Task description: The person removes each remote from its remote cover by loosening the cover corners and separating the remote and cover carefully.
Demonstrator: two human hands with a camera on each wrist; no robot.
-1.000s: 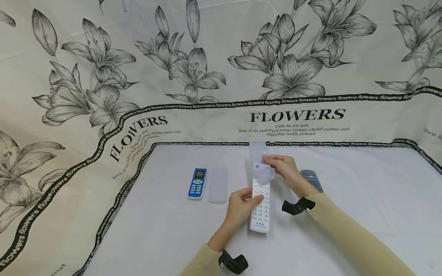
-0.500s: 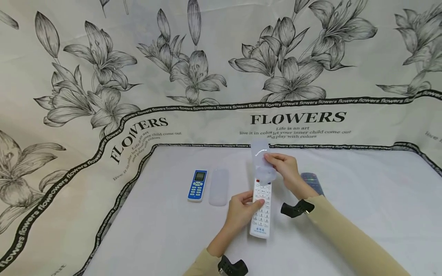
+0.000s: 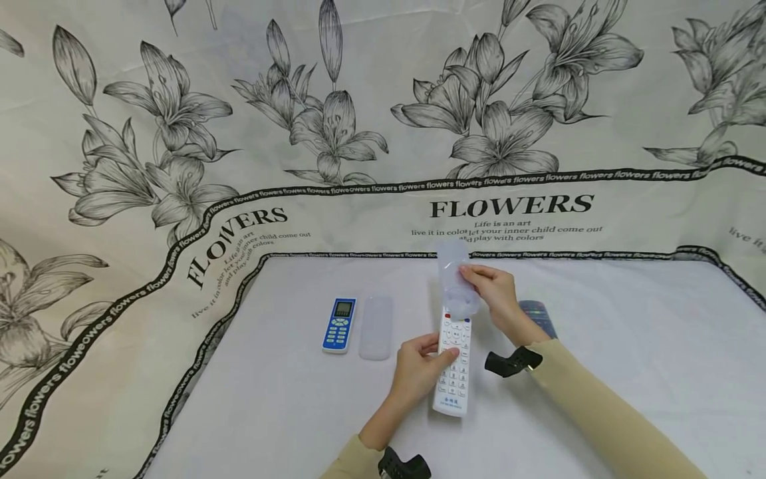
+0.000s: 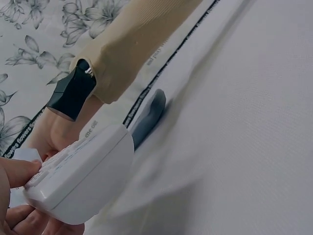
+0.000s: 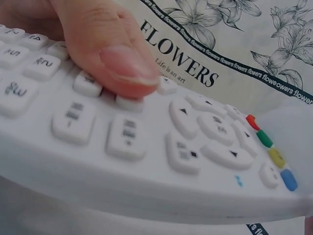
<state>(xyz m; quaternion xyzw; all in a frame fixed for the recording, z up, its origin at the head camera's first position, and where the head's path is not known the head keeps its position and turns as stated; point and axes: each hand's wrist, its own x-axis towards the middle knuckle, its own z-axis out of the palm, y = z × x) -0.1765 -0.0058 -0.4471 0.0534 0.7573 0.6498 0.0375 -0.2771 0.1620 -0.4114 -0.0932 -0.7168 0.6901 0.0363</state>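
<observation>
Taking twelve o'clock as the far side of the tabletop (image 3: 275,406), the white remote (image 3: 453,362) stood at the centre of the work, its keys facing up and its long axis running roughly from six to twelve. The shadow in the left wrist view suggested that it was lifted, probably to leave room for fingers underneath.

The left hand (image 3: 417,366) came in from about eight o'clock. Its grip pinched the remote's left edge near mid-length, the thumb (image 5: 115,63) over the keys and the other fingers (image 4: 44,223) below; a hold there seemed meant to steady the body while leaving the far end accessible.

At twelve o'clock, a clear cover (image 3: 450,279) overlapped that far end, just beyond the coloured buttons (image 5: 264,138). How deeply the remote sat within it could not be told. The right hand (image 3: 494,291), at one o'clock, pinched the cover's right edge between thumb and fingers, likely because film so limp needed a firm hold to keep its shape.

Toward ten o'clock lay a flat translucent cover (image 3: 375,329), with a blue remote (image 3: 338,326) just beyond it; at two o'clock a dark remote (image 3: 539,317) rested partly behind the right forearm. Those outlying places perhaps gave both hands room.
</observation>
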